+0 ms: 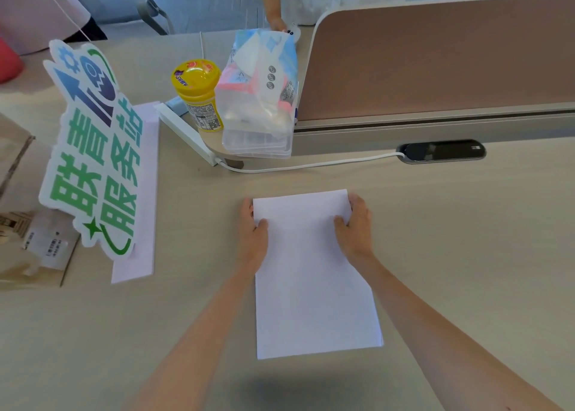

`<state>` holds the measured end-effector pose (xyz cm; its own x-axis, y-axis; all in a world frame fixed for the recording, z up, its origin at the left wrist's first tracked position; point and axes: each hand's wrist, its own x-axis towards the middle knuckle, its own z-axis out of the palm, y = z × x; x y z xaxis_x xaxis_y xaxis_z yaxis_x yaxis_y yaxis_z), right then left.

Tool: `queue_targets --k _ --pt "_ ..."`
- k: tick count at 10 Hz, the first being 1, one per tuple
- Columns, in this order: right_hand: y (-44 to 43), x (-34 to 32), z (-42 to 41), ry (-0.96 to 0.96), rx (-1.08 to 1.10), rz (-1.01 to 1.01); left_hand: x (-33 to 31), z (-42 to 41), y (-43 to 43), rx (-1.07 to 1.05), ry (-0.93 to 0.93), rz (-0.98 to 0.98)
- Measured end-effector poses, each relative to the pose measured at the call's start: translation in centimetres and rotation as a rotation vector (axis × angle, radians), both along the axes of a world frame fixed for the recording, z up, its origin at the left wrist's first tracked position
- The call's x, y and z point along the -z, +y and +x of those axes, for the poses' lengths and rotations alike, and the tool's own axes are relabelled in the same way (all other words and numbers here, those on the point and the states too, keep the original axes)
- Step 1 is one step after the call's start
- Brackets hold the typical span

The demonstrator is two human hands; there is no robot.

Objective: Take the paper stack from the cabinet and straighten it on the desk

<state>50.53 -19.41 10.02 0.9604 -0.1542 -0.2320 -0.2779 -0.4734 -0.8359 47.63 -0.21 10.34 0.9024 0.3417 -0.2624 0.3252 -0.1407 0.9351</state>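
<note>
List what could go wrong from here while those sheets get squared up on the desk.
1. Both hands, left and right, grip only the far end of the paper stack; the near end lies unheld and its sheets may fan out, as the near right corner already hints.
2. The white cable runs across the desk just beyond the stack; pushing the paper forward might snag it.
</note>
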Motion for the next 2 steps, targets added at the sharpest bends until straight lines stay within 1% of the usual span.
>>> queue_targets --k 1,2 --pt "0.0 -0.7 -0.8 -0.078 -0.039 -0.061 -0.7 -0.2 -0.5 0.032 0.027 0.230" --pt "0.6 -1.3 -1.8 -0.103 -0.077 -0.023 -1.4 -0.4 -1.9 0.115 -0.093 0.363"
